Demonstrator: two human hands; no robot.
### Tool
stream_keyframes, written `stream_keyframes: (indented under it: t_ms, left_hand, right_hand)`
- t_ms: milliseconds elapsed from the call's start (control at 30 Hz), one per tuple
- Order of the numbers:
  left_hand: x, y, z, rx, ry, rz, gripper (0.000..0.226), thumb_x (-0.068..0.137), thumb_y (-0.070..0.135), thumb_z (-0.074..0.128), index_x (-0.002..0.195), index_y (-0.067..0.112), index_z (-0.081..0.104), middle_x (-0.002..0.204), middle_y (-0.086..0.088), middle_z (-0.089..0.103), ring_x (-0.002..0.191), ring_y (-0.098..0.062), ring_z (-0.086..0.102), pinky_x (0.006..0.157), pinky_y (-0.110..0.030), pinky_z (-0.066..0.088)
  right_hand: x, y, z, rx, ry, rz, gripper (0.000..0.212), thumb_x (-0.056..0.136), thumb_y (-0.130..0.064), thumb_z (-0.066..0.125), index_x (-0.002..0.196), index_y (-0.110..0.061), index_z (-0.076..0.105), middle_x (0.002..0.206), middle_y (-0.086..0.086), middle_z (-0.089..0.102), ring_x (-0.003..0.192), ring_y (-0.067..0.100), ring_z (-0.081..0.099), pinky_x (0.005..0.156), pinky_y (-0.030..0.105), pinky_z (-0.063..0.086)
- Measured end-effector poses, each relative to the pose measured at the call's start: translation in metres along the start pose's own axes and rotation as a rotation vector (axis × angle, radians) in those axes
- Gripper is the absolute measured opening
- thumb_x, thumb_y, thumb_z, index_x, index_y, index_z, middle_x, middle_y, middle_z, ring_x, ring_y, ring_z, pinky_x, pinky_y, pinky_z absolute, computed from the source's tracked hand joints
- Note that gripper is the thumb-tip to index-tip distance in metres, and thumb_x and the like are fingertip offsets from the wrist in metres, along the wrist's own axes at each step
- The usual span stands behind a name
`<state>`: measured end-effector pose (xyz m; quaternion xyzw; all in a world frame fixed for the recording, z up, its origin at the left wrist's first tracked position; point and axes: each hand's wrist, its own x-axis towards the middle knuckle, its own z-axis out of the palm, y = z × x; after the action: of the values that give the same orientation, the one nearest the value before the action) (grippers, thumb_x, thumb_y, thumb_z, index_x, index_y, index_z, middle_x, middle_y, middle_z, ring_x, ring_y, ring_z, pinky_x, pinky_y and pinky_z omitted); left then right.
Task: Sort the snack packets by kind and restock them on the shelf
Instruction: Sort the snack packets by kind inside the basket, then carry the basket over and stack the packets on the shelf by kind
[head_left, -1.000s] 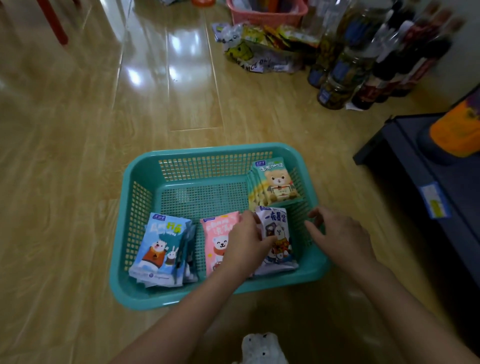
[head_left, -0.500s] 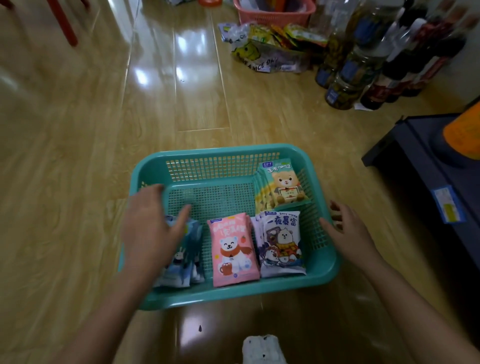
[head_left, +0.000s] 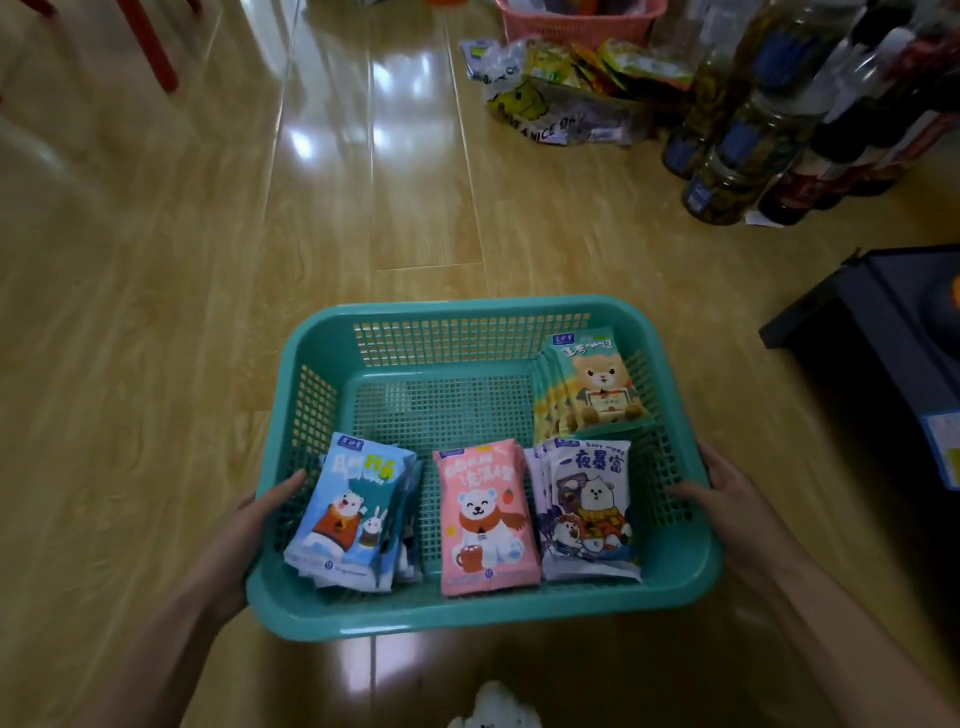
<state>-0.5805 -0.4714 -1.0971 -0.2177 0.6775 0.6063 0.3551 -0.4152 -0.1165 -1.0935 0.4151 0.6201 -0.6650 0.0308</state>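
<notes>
Four sorted stacks are laid in a teal plastic mesh basket: blue bear-printed packets nearest the left hand, pink packets midway, white packets nearest the right hand, and green packets leaned just beyond those.

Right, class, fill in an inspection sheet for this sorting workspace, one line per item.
Surface: glossy wooden floor.
Job's things: teal basket holding sorted stacks: blue packets near left, pink packets near middle, white packets near right, green packets far right.
Clutter: snack bag, bottles, pink basket beyond.
Grippers: left hand and right hand grip the basket's side rims.
Cables: nothing seen.
Surroundings: dark shelf at right; red leg far left.
</notes>
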Motion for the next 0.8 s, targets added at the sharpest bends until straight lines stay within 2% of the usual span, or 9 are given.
stream_keyframes:
  t_ms: [167,300,433,567,667,733,800]
  left_hand:
    - [-0.050,0.076,0.006,0.073,0.002,0.007,0.022,0.091,0.015,0.047,0.099,0.008,0.066,0.070,-0.010,0.074,0.055,-0.024,0.070,0.045,-0.033,0.056]
    - [-0.129,0.163,0.013,0.134,-0.023,0.015,0.026,0.088,0.008,0.047,0.108,0.001,0.063,0.072,-0.013,0.073,0.055,-0.025,0.069,0.050,-0.035,0.057]
    - [-0.232,0.258,0.024,0.176,-0.083,0.020,0.025,0.086,0.003,0.043,0.100,0.002,0.064,0.071,-0.014,0.073,0.055,-0.025,0.069,0.052,-0.035,0.057]
    - [-0.347,0.356,0.047,0.234,-0.177,0.048,0.025,0.086,-0.002,0.039,0.091,0.003,0.063,0.064,-0.010,0.072,0.051,-0.022,0.068,0.048,-0.030,0.056]
    - [-0.421,0.412,0.064,0.274,-0.216,0.070,0.025,0.085,-0.004,0.040,0.098,0.002,0.060,0.063,-0.008,0.072,0.050,-0.021,0.067,0.046,-0.029,0.055]
    - [-0.458,0.435,0.074,0.311,-0.245,0.073,0.028,0.084,-0.004,0.040,0.106,0.001,0.058,0.063,-0.008,0.072,0.050,-0.021,0.067,0.047,-0.029,0.056]
    - [-0.493,0.452,0.085,0.348,-0.287,0.066,0.029,0.084,-0.003,0.041,0.108,0.001,0.058,0.063,-0.008,0.072,0.051,-0.021,0.067,0.047,-0.030,0.056]
  right_hand:
    - [-0.044,-0.066,-0.013,0.110,0.026,0.014,0.051,0.087,0.012,0.043,0.107,-0.035,0.052,0.102,0.000,0.066,0.085,0.022,0.068,0.061,0.034,0.059]
    - [-0.116,-0.151,-0.042,0.091,0.084,-0.038,0.057,0.086,0.016,0.043,0.105,-0.037,0.053,0.089,-0.008,0.070,0.070,0.008,0.070,0.055,0.025,0.057]
    - [-0.215,-0.253,-0.076,0.077,0.149,-0.070,0.059,0.085,0.016,0.045,0.103,-0.039,0.054,0.102,-0.004,0.066,0.074,0.004,0.068,0.061,0.021,0.057]
    - [-0.329,-0.352,-0.109,0.108,0.212,-0.059,0.060,0.085,0.014,0.046,0.102,-0.043,0.055,0.108,0.001,0.066,0.087,0.013,0.067,0.072,0.029,0.057]
    - [-0.410,-0.409,-0.128,0.185,0.278,-0.045,0.059,0.085,0.016,0.044,0.101,-0.039,0.056,0.103,0.004,0.066,0.081,0.011,0.067,0.065,0.025,0.058]
    - [-0.457,-0.434,-0.140,0.218,0.329,-0.032,0.056,0.085,0.017,0.042,0.108,-0.032,0.056,0.100,0.004,0.065,0.079,0.012,0.066,0.063,0.025,0.058]
    - [-0.501,-0.451,-0.148,0.230,0.394,-0.021,0.056,0.086,0.016,0.043,0.124,-0.025,0.050,0.104,0.005,0.063,0.087,0.016,0.063,0.067,0.028,0.056]
